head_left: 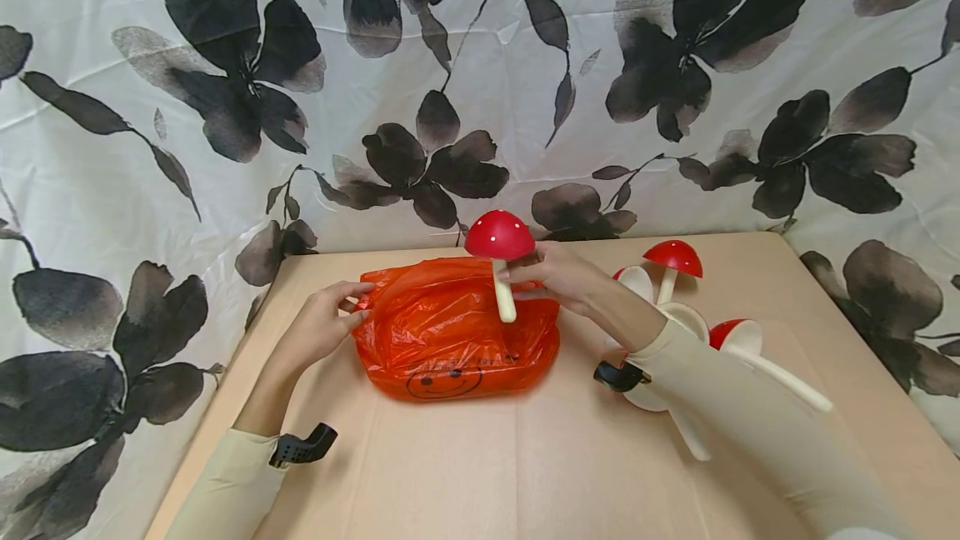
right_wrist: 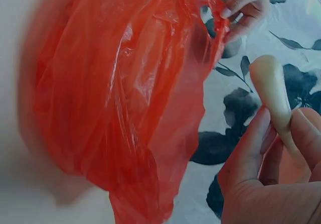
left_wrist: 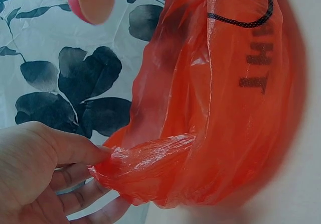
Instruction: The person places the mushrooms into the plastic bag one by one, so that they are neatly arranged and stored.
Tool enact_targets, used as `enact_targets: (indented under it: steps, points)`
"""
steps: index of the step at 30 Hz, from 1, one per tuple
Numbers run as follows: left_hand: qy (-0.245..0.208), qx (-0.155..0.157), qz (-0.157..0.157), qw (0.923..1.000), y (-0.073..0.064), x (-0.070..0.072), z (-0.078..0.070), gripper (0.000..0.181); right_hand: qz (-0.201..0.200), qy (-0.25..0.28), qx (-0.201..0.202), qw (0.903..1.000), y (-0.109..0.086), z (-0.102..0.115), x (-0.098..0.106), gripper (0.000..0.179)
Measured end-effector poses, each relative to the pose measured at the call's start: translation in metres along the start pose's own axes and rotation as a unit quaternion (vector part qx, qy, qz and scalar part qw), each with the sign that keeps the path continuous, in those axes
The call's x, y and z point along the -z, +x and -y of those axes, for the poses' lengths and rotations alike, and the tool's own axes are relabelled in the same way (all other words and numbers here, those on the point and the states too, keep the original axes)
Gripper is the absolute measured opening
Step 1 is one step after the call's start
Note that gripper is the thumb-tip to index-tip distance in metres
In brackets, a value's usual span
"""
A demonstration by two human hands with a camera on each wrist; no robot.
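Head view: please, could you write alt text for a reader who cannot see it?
A person's right hand holds a red-capped mushroom by its pale stem over an orange-red plastic bag, while the left hand pinches the bag's edge. More mushrooms rest on the table at right, with floral cloth behind.

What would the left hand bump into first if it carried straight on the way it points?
The red smiley-face plastic bag, whose edge the left hand pinches. Beyond that, perhaps the right hand with its white-dotted red mushroom, though their heights are hard to judge.
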State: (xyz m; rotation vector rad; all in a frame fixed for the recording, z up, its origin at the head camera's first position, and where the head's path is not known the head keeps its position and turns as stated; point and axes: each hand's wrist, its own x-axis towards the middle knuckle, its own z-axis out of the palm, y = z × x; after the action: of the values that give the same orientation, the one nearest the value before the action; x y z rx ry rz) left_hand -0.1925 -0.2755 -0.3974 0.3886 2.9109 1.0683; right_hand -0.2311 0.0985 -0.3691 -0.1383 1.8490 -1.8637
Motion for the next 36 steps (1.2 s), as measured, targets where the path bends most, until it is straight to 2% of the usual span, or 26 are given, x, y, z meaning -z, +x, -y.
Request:
enact_targets:
  steps: [6, 15, 22, 25, 31, 36]
  points:
    - [0.000, -0.003, 0.001, 1.0000, 0.001, -0.001, 0.000, 0.041, 0.027, -0.012, -0.014, 0.9995, 0.015, -0.003, -0.018, 0.045]
    - [0.004, -0.013, -0.002, 0.9999, 0.002, 0.001, -0.003, 0.039, 0.023, -0.031, -0.047, 0.9981, 0.035, -0.002, -0.039, 0.044]
    - [0.005, -0.011, -0.007, 0.9999, 0.003, 0.001, -0.002, 0.041, 0.041, -0.074, -0.104, 0.9909, 0.053, 0.000, -0.053, 0.044]
    - [-0.001, -0.009, -0.006, 0.9999, 0.003, 0.001, -0.002, 0.042, 0.056, -0.094, -0.115, 0.9873, 0.060, 0.001, -0.059, 0.042]
    - [-0.010, -0.004, -0.003, 0.9999, 0.004, -0.001, -0.002, 0.043, 0.084, -0.102, -0.137, 0.9817, 0.070, 0.002, -0.070, 0.037]
    - [-0.014, 0.005, -0.006, 0.9999, 0.005, -0.002, -0.003, 0.042, 0.086, -0.093, -0.158, 0.9792, 0.079, 0.001, -0.081, 0.031]
